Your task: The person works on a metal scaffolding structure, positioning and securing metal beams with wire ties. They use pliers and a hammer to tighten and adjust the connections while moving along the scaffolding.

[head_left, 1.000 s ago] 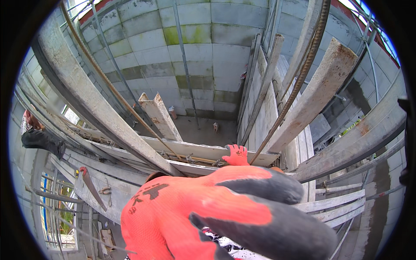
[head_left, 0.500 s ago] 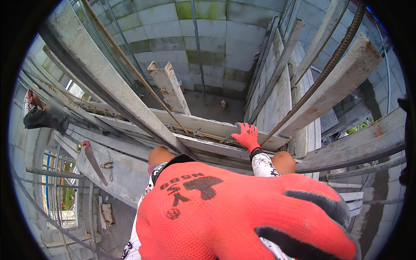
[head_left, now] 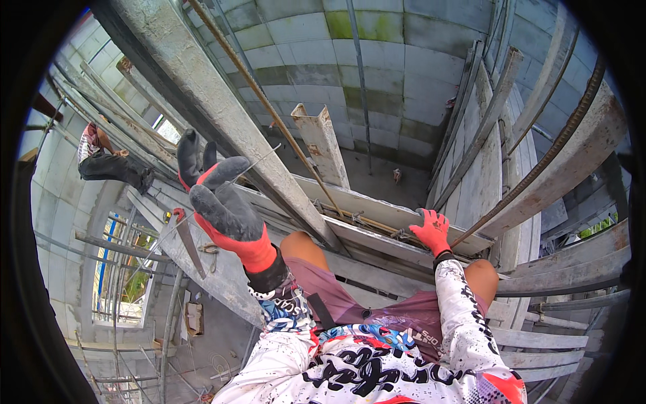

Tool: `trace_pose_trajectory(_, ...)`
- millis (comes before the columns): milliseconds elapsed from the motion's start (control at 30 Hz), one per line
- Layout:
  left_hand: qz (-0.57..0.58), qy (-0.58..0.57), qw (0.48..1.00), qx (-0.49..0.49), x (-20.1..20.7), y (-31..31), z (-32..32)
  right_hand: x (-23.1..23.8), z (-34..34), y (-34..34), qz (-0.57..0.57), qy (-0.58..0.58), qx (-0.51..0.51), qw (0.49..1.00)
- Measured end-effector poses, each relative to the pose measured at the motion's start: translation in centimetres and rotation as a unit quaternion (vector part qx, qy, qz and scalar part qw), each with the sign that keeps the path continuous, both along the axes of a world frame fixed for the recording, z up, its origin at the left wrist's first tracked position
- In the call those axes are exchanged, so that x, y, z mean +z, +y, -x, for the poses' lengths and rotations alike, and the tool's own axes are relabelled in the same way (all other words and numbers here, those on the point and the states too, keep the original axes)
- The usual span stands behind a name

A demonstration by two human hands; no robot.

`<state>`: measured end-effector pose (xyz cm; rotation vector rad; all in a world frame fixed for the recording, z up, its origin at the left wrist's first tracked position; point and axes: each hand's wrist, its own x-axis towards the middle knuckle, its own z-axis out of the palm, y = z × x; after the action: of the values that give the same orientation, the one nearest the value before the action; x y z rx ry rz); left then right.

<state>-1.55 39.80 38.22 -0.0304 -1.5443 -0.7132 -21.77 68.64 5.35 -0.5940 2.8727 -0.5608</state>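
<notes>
One thin wire (head_left: 265,156) is pinched by the raised left hand (head_left: 230,205); the right hand (head_left: 431,230), its grip unclear, touches a board (head_left: 377,209) along its upper edge.

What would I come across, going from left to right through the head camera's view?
Co-worker in dark trousers → wearer's left gloved hand → short metal channel with a rusty open end → wearer's right gloved hand → ribbed steel reinforcing bar.
</notes>
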Motion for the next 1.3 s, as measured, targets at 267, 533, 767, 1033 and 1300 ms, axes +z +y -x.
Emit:
trace_pose_trajectory(267,-0.044,-0.030,0.991,0.123,-3.1,-2.4,1.9,-0.2,0.2,0.3,0.007,0.004,0.007,1.000)
trace_pose_trajectory(533,-0.117,0.001,0.981,0.153,-5.2,-2.3,0.3,-0.2,0.0,0.4,0.010,0.003,0.001,1.000)
trace_pose_trajectory(767,-0.057,-0.013,0.976,0.212,-5.1,-1.7,-1.2,0.0,-0.4,-0.2,0.014,0.004,0.005,1.000)
trace_pose_trajectory(1033,-0.028,-0.228,0.959,0.168,-9.7,-1.8,-1.6,-0.7,0.1,0.6,0.036,0.051,0.001,0.998)
trace_pose_trajectory(1300,-0.119,-0.138,0.959,0.216,-10.7,-2.2,-1.3,-1.6,0.2,1.0,0.012,0.032,-0.012,0.999)
